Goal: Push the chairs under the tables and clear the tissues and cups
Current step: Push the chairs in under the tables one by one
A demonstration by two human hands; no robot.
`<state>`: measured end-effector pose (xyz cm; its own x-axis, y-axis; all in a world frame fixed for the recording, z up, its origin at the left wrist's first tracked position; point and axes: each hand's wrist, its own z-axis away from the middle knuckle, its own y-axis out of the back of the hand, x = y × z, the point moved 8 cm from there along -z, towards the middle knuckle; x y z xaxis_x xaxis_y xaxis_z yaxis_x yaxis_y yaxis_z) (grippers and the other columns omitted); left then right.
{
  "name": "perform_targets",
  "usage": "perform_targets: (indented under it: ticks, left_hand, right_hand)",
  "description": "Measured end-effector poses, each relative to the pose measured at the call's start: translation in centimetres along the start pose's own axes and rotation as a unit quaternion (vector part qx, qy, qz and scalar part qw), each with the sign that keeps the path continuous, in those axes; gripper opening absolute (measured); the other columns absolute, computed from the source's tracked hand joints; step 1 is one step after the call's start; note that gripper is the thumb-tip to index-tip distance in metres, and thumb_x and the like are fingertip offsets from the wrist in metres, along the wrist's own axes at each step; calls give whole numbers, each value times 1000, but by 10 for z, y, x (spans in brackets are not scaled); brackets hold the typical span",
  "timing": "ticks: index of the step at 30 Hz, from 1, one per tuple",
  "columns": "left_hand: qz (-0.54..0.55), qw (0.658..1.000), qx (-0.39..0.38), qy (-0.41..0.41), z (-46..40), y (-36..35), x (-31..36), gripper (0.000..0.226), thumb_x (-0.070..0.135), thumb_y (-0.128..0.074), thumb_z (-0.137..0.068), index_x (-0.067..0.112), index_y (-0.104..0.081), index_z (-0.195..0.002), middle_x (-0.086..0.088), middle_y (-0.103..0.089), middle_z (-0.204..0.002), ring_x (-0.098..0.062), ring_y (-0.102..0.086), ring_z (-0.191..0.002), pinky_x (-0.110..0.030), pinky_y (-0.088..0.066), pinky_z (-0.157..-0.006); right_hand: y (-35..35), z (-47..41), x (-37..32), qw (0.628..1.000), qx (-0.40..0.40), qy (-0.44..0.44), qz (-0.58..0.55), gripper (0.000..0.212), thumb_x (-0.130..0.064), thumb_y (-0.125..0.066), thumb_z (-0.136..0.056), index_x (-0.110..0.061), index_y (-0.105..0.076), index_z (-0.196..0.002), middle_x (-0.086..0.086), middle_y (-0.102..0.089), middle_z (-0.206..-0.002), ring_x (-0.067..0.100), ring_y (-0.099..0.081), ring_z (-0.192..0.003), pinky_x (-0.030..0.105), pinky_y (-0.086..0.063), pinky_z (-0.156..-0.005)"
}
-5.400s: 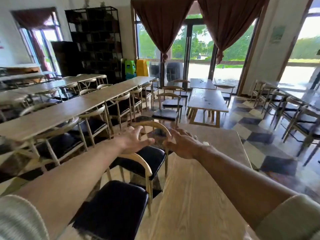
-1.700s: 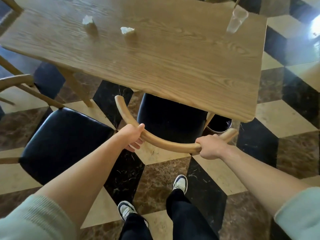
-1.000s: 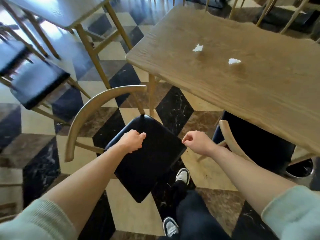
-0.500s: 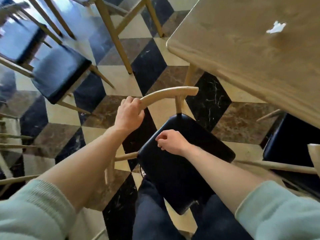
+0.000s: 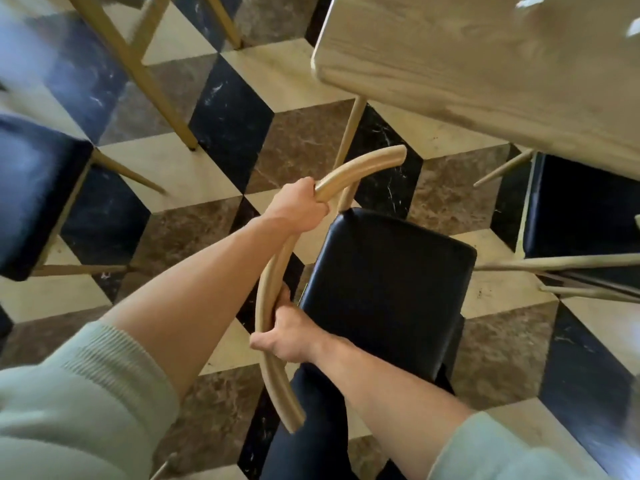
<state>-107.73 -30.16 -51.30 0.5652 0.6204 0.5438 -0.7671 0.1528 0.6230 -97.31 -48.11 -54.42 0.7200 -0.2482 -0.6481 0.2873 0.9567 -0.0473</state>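
A chair with a black seat and a curved wooden backrest stands below me, out from the wooden table at the upper right. My left hand grips the upper part of the backrest. My right hand grips the same rail lower down. White tissue bits lie blurred on the table at the top right edge. No cup is in view.
Another black-seated chair sits partly under the table at right. A third chair stands at the left beside the legs of a neighbouring table. Chequered tile floor lies all around.
My right hand has moved from above the seat onto the backrest and closed on it. The left hand keeps its grip, and the chair has turned with its seat toward the table.
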Motion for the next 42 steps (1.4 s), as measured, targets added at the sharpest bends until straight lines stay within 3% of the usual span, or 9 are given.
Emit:
perform_targets:
  ticks: [4,8,13,17,22,27,34,38,42]
  left_hand:
    - [41,998,13,49,3,12,-18,23,31,-71,-86,30,-55,-102,4,-63,-90,-11,-62,-78,-24,-40,-55]
    - [119,986,34,113,7,15,-28,35,36,-73,-81,28,-54,-109,1,-63,-95,-17,-65,-83,-29,-47,-54]
    - [232,946,61,220,16,-9,-8,44,32,-72,-83,15,-51,-117,-11,-65,-98,-30,-69,-78,-48,-63,-57]
    - [289,922,65,250,9,-38,30,46,36,-72,-90,8,-55,-122,-17,-70,-99,-33,-73,-74,-53,-62,-50]
    - [305,918,-40,252,-6,-73,80,50,52,-55,-98,4,-55,-115,-24,-77,-81,-37,-77,-69,-58,-62,-60]
    - [290,921,-95,242,-7,-109,115,59,55,-39,-103,1,-52,-120,-26,-76,-78,-38,-77,-72,-53,-64,-64]
    - [220,939,-140,225,2,-105,126,68,64,-31,-101,2,-53,-119,-21,-77,-78,-34,-77,-70,-50,-63,-68]
    - [178,955,-149,186,14,-83,113,75,69,-26,-98,3,-61,-108,-15,-78,-75,-28,-77,-68,-42,-62,-67]
    - [175,966,-118,148,31,-31,61,63,63,-34,-101,7,-63,-107,-12,-78,-84,-27,-77,-75,-40,-61,-65]
  right_hand:
    - [9,7,11,999,-43,-10,32,90,-49,-74,-72,-45,-21,-145,-2,-58,-113,22,-63,-102,42,-57,-91]
    - [46,26,47,992,-49,-68,98,89,-59,-74,-65,-39,-34,-142,-10,-56,-112,16,-60,-103,42,-53,-94]
    - [146,83,75,987,14,-31,155,87,-30,-71,-67,-60,-32,-139,-14,-64,-98,7,-67,-82,21,-54,-65]
    - [257,130,74,959,112,15,259,78,-15,-70,-72,-52,-47,-136,-17,-64,-118,8,-62,-104,36,-55,-89]
    - [368,181,85,911,218,24,349,51,-16,-76,-79,-42,-66,-121,-18,-68,-107,10,-62,-103,43,-51,-93]
    - [422,212,118,901,280,38,328,50,-9,-77,-80,-44,-69,-116,-21,-68,-100,7,-59,-100,43,-48,-98]
    - [428,215,123,875,322,-1,361,46,-6,-77,-80,-33,-71,-117,-7,-69,-105,15,-60,-108,49,-8,-125]
    - [402,197,95,902,294,-40,314,71,1,-65,-76,-35,-58,-136,-6,-63,-126,17,-57,-120,39,-48,-102]
    - [348,154,9,923,294,16,249,46,-43,-74,-77,-44,-63,-121,-23,-61,-108,1,-60,-102,19,-49,-74]
